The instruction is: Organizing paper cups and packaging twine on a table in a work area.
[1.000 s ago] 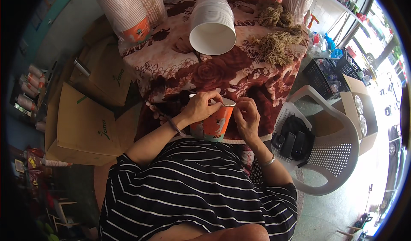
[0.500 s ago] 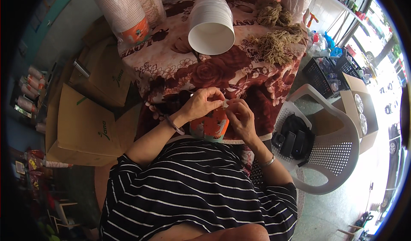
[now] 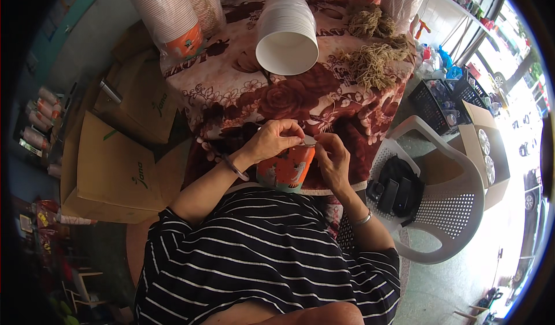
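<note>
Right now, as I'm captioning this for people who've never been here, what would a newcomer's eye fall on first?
Probably the orange patterned cup in the middle of the view, with the left hand and right hand at its rim. Beyond it, a stack of cups lies on its side on the red floral cloth, its white open end facing the camera. A white plastic chair stands at right.
</note>
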A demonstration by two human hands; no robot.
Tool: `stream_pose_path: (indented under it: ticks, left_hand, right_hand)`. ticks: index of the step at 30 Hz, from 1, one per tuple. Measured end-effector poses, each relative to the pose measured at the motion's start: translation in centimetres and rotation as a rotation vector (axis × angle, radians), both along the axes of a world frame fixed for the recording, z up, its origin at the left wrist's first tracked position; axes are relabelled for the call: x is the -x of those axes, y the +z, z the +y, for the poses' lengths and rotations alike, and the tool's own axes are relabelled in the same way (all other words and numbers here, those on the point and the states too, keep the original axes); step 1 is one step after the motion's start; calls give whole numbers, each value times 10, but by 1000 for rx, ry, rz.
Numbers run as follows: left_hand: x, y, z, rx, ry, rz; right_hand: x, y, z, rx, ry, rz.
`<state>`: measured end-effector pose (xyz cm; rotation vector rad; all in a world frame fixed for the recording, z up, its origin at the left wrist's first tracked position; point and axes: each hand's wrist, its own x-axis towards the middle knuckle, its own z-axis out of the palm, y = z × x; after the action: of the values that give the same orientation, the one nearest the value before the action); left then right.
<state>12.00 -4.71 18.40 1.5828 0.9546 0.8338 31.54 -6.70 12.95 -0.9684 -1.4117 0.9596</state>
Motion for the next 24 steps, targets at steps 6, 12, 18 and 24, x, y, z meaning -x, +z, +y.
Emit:
stream_pose_path:
  ticks: [6, 12, 18, 24]
  left_hand:
    - [-4, 0, -2, 14, 25, -5]
    - [-7, 5, -3, -4, 7, 17]
    - [-11, 4, -7, -100, -32, 134]
    - [-13, -1, -7, -150, 1, 112]
  right_hand:
    - [3, 13, -6, -166, 41, -275]
    - [2, 22, -11, -133, 80, -236]
    - [-2, 8, -1, -146, 112, -110]
    - [-3, 13, -2, 93, 214, 140]
